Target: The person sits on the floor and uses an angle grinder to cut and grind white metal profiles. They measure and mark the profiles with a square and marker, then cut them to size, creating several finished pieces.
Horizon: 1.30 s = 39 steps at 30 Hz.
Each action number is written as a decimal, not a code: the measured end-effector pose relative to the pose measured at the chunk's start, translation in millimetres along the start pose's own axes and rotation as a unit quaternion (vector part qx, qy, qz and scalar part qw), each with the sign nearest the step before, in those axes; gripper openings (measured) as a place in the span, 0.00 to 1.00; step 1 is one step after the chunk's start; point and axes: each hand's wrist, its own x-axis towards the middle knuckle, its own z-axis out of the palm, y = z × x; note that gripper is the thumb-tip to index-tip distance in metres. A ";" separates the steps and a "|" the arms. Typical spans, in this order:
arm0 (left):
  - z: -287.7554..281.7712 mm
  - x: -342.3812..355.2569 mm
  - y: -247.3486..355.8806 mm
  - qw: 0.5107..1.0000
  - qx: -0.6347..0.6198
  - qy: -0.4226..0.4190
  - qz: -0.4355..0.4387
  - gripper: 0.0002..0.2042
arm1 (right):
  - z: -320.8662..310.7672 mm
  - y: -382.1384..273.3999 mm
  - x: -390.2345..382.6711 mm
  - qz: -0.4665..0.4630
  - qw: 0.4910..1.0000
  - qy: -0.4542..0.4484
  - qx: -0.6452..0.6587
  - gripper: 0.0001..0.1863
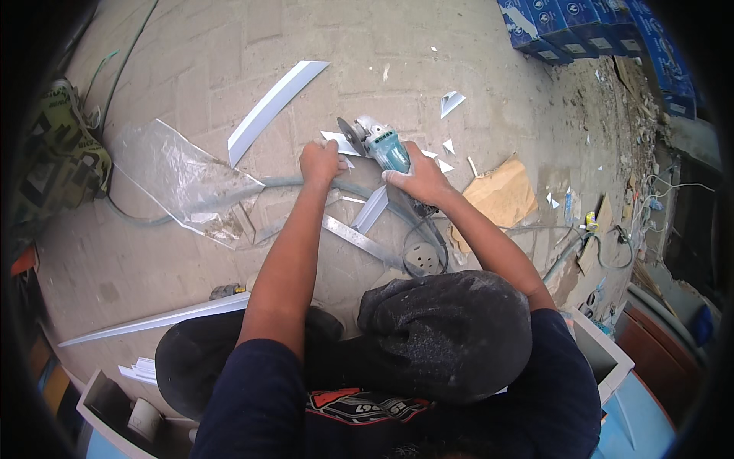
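My right hand (423, 177) is wrapped around the teal body of an angle grinder (390, 150). Its thin dark cutting disc (350, 136) stands upright against a short white trim strip (342, 143). My left hand (321, 162), fingers closed, pins that strip just left of the disc; whether the disc is spinning I cannot tell. Beyond my left hand lies a longer white trim strip (274, 109) with slanted ends. Nearer me, another white piece of trim (371, 209) rests beside a metal bar (361, 240). A triangular white offcut (451, 102) lies past the grinder, with smaller scraps nearby.
Clear plastic sheeting (172, 170) and a grey hose (284, 182) lie on the paved floor at left. Brown cardboard (501, 197) sits right of my forearm. Blue boxes (569, 30) stand far right, above rubble. Long white strips (164, 315) lie by my left knee.
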 end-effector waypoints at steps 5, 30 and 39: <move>-4.5 -1.0 13.5 0.997 -0.032 -0.016 -0.073 0.14 | -1.4 -2.9 -2.0 -0.004 1.000 -0.005 0.003 0.46; -23.7 -16.6 63.6 0.981 -0.083 0.018 -0.173 0.14 | -1.4 -1.6 -0.8 0.012 1.000 -0.011 -0.002 0.47; -20.4 -19.3 67.8 0.971 -0.112 0.030 -0.207 0.18 | -2.6 -3.2 3.5 0.018 0.999 -0.029 0.002 0.50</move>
